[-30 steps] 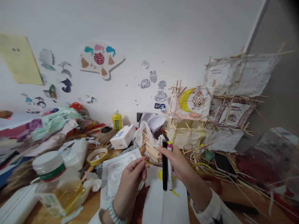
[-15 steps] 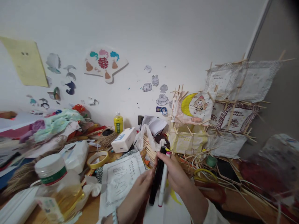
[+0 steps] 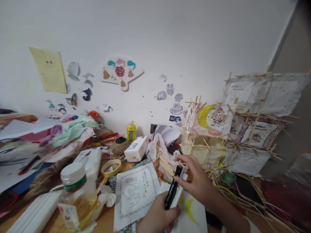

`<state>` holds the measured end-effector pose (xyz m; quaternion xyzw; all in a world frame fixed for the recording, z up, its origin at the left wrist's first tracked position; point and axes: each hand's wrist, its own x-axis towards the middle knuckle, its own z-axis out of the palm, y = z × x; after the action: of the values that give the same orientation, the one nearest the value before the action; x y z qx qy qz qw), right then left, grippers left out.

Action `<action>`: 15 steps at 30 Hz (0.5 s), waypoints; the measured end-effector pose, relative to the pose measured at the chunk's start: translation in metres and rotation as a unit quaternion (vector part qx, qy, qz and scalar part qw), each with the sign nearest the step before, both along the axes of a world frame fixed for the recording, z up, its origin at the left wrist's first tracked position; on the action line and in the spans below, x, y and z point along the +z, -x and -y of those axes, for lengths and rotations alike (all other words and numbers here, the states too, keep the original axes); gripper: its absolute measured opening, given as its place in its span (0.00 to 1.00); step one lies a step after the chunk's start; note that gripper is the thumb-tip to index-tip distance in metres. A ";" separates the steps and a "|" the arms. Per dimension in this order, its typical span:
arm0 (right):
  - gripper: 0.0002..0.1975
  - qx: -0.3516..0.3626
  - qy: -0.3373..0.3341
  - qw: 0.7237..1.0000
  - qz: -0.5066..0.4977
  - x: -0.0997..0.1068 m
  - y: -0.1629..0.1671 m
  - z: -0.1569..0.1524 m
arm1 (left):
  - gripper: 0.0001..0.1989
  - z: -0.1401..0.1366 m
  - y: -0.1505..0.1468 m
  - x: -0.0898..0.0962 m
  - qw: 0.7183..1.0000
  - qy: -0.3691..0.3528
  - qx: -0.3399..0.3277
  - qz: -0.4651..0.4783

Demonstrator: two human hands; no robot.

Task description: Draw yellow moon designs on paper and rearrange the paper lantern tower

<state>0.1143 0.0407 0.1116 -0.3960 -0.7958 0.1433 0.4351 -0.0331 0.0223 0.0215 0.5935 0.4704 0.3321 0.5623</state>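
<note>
My left hand [image 3: 159,212] is closed around the lower part of a black marker [image 3: 173,187] and a white marker [image 3: 177,196], which lie side by side and tilt up to the right. At their upper ends is my right hand [image 3: 195,176]. Its thumb lies across the markers, and its index finger reaches out above the black one's tip, apart from the thumb. Beneath the hands is a white sheet [image 3: 200,207] bearing a yellow crescent moon. Left of it lies a paper with a line drawing [image 3: 136,191].
A jar of yellowish liquid [image 3: 80,197] and a tape roll [image 3: 111,168] stand to the left. Behind are a white box [image 3: 136,149], a yellow-green bottle [image 3: 131,131] and wooden sticks [image 3: 165,163] in a bag. Stick-framed paper lanterns [image 3: 213,121] and a phone [image 3: 249,191] are at the right.
The view has swung left, so things appear further right. My left hand has shifted down to the markers' lower ends. The right hand's fingers have spread, and the markers now tilt more.
</note>
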 end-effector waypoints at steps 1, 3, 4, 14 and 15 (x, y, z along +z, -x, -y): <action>0.19 0.022 -0.043 0.992 0.115 0.003 -0.004 0.001 | 0.10 -0.002 0.001 -0.001 0.999 -0.035 0.026 -0.025; 0.17 0.077 -0.078 0.938 0.329 0.005 -0.008 0.003 | 0.10 -0.003 0.004 -0.002 0.990 -0.108 0.057 -0.071; 0.16 0.087 -0.075 0.905 0.410 0.004 -0.009 0.003 | 0.10 -0.003 0.006 -0.002 0.986 -0.132 0.056 -0.090; 0.12 -0.001 -0.020 0.808 0.589 -0.007 0.023 -0.013 | 0.17 -0.010 0.021 0.011 0.985 -0.148 0.062 -0.067; 0.12 -0.003 -0.012 0.810 0.586 -0.006 0.026 -0.016 | 0.21 -0.013 0.023 0.013 0.988 -0.137 0.058 -0.045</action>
<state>0.0886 0.0568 0.1061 -0.4022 -0.9001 -0.1274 -0.1087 -0.0564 0.0356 0.0343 0.6511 0.4791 0.3983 0.4335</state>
